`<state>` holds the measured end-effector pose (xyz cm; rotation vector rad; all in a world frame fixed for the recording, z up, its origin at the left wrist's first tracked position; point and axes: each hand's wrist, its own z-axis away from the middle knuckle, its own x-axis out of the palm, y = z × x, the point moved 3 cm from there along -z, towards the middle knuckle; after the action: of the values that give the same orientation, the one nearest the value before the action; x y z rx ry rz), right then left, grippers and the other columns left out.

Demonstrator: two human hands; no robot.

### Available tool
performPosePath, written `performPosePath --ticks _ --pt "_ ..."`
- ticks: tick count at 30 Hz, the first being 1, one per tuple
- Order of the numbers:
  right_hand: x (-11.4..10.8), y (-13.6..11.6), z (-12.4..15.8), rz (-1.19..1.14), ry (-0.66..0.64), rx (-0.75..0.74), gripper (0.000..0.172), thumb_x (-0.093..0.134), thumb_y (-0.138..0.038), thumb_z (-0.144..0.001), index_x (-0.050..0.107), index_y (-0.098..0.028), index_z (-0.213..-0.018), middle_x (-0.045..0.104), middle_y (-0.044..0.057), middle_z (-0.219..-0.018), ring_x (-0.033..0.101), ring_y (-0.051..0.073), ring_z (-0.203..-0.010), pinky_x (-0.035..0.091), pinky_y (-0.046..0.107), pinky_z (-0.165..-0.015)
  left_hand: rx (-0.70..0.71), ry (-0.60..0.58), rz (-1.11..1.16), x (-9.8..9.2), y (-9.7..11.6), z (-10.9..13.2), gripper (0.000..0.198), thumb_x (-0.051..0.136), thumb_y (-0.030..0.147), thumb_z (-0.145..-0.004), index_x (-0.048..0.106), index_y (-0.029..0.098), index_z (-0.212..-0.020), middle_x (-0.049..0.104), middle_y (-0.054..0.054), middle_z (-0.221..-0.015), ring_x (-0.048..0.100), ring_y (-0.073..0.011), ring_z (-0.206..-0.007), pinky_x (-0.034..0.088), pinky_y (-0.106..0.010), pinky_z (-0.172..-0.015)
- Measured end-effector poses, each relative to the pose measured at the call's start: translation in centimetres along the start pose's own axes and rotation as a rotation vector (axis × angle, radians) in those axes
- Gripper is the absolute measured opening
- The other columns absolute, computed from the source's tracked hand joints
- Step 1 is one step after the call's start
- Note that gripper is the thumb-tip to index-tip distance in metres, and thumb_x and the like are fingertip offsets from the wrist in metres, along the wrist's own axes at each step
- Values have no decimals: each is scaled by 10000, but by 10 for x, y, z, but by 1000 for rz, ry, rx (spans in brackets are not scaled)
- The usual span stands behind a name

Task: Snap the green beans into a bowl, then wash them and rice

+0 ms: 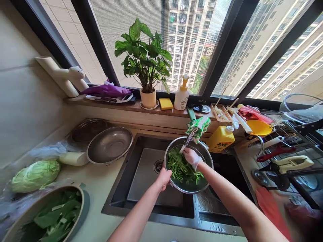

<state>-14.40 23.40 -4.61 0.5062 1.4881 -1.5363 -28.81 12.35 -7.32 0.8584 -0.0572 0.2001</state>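
My left hand (163, 179) grips the near rim of a steel mesh-lined strainer bowl (188, 191), which is tilted over the sink. My right hand (191, 158), in a thin clear glove, sits inside the bowl at the far side, among chopped green vegetables (183, 169). A slim steel utensil (188, 140) rises from the bowl beside that hand. Its upper end is hidden by a green-and-white knitted cloth (198, 127), and I cannot tell if my right hand holds it.
The dark steel sink (148, 178) lies below the bowl. A steel basin (109, 145) and a cabbage (35, 175) sit left, above a bowl of leafy greens (50, 215). A yellow AXE bottle (220, 138) stands behind. A rack of kitchen tools (285, 161) stands right.
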Motion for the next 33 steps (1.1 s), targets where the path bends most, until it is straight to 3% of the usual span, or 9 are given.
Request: performPosePath --ticks 4,9,12,15,20,25,27,31,33 --pt "3 -26 11 190 6 -26 549 539 -524 -738 503 -240 -1206 506 113 -1185 452 277 -1054 364 385 -870 19 -5 -9 3 4 1 374 525 122 -647 512 147 -1020 504 53 -518 466 -83 -380 369 -178 -374" --pt "26 -39 46 481 -249 -280 639 677 -396 -595 476 -354 -1200 339 77 -1355 243 396 -1226 152 643 -928 2 -15 35 2 5 1 303 509 88 -626 523 150 -922 432 82 -431 388 -73 -305 339 -184 -334" --pt "10 -17 63 542 -291 -148 868 732 -304 -497 377 -371 -1287 198 99 -1441 153 469 -1251 154 679 -895 -68 -16 65 -1 1 1 195 485 58 -609 514 144 -782 432 68 -400 410 -86 -311 358 -199 -340" --pt "-6 6 73 580 -260 59 1069 743 -215 -458 218 -253 -1389 178 208 -1425 248 465 -1217 310 546 -883 -82 -1 75 -3 -3 2 158 467 42 -605 496 146 -721 422 66 -384 411 -91 -310 357 -203 -337" --pt "12 10 58 461 -176 51 740 516 -63 -647 304 -248 -1331 417 155 -1260 507 259 -1040 405 313 -766 -41 -10 43 2 -4 5 158 454 33 -628 494 153 -722 442 62 -406 418 -91 -317 346 -196 -327" --pt "17 -2 24 223 -90 36 453 485 -183 -739 439 -217 -1188 564 101 -1087 563 223 -940 406 301 -758 -49 22 28 3 -6 8 121 451 31 -641 469 151 -642 436 53 -393 423 -92 -317 343 -195 -324" --pt "8 -6 16 142 -71 3 448 503 -227 -747 441 -230 -1191 590 84 -1070 565 225 -936 410 311 -773 -52 22 32 2 -7 8 119 453 33 -634 463 149 -612 433 49 -385 422 -91 -317 342 -194 -324" --pt "-22 1 16 94 -40 -114 640 615 -271 -661 388 -172 -1252 557 96 -1136 520 228 -1020 399 321 -853 -60 14 66 0 -12 7 114 462 39 -620 463 152 -607 445 48 -393 424 -93 -320 339 -197 -324" --pt "-32 13 22 188 5 -39 558 590 -255 -676 441 -151 -1204 556 116 -1127 504 245 -1044 392 339 -862 -67 14 95 -1 -15 6 120 465 42 -615 446 159 -600 424 61 -384 410 -88 -313 335 -195 -324"
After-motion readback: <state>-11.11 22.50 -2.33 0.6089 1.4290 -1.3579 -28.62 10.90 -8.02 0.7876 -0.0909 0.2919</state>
